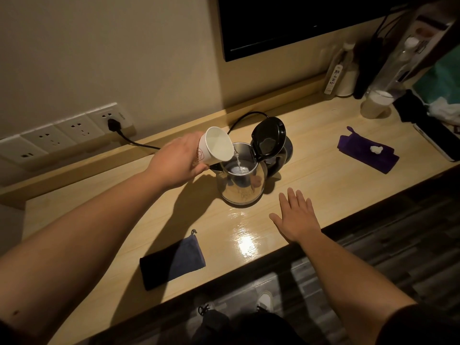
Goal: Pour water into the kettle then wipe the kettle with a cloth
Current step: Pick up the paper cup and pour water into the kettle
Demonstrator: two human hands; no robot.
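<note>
Left hand (178, 161) has its fingers wrapped round one paper cup (216, 148), tipped mouth-right so a thin stream drops into the one steel kettle (241, 181) mid-counter, lid (268, 136) flipped up. Right hand (297, 217) lies flat, fingers spread, just beside the kettle. Two cloths: a blue one (174, 261) at the near edge, a purple one (366, 151) off right.

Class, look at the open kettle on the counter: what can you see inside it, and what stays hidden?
Inside the kettle, a thin water stream from the paper cup lands in a shallow pool. The near wall hides the depth.
</note>
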